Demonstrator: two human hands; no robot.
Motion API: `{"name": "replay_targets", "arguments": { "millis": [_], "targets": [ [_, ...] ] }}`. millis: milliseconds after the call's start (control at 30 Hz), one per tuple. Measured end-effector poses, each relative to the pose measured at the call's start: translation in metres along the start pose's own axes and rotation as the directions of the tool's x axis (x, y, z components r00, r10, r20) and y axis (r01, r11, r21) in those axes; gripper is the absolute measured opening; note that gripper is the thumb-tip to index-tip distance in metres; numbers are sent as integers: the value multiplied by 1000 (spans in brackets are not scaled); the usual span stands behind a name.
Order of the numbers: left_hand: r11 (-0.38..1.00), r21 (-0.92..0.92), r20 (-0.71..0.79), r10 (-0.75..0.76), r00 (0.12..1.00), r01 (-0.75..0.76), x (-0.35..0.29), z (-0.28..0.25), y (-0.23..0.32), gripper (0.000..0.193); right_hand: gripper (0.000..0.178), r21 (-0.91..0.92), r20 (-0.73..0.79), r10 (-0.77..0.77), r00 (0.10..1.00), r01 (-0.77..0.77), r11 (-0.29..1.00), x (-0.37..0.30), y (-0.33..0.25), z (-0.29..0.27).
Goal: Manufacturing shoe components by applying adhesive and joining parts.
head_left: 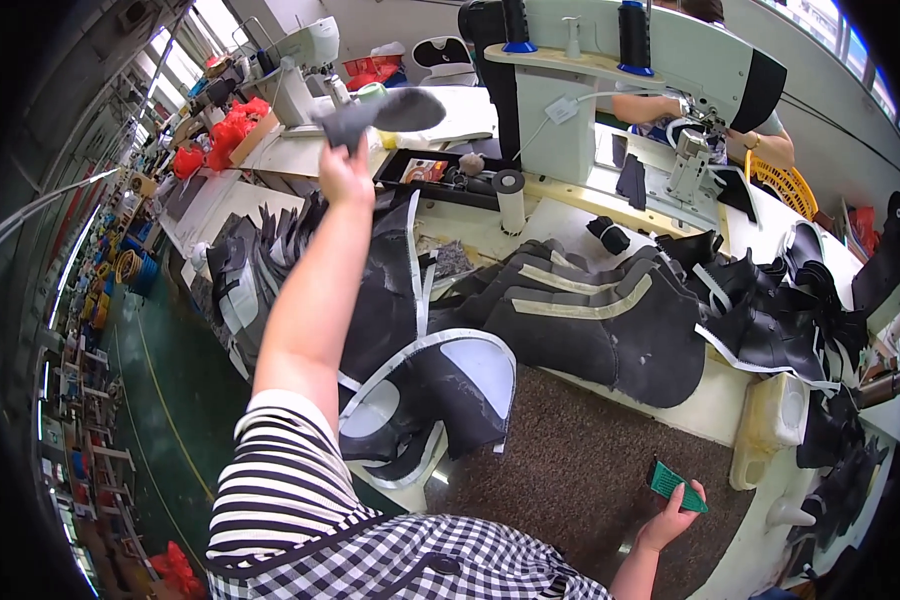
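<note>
My left hand, its arm stretched far out, grips a dark grey, limp-looking piece that is blurred by motion; its exact kind I cannot tell. Low on the right, my right hand pinches a green flat scraper with a dark edge above the brown speckled work surface. Just left of that surface lies a stitched black shoe upper with white edging and pale lining. Beyond it are stacked black cut pieces with cream strips along their upper edges.
A white sewing machine with black thread cones stands at the back, where another person's hands work. To the right sit a cream plastic container and piled black shoe uppers. More black pieces are bunched left. A black tray holds small items.
</note>
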State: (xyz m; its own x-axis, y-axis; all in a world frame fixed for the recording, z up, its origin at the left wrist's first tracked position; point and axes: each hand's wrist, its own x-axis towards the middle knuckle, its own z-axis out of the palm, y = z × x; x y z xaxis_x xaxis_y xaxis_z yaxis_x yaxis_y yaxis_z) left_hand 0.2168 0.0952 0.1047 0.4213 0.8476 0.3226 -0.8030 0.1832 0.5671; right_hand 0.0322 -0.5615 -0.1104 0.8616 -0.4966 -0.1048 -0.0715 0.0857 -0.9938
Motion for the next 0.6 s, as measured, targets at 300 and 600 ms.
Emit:
{"name": "replay_targets", "arguments": {
  "millis": [300, 600],
  "targets": [
    [566, 734, -434, -36, 900, 376, -137, -132, -2, 57, 26, 87, -11, 66, 998, -65, 994, -11, -15, -11],
    [-84, 691, 573, -542, 614, -718, -285, -25, -62, 68, 24, 189, -11, 153, 988, -148, 971, -32, -30, -15]
  ]
}}
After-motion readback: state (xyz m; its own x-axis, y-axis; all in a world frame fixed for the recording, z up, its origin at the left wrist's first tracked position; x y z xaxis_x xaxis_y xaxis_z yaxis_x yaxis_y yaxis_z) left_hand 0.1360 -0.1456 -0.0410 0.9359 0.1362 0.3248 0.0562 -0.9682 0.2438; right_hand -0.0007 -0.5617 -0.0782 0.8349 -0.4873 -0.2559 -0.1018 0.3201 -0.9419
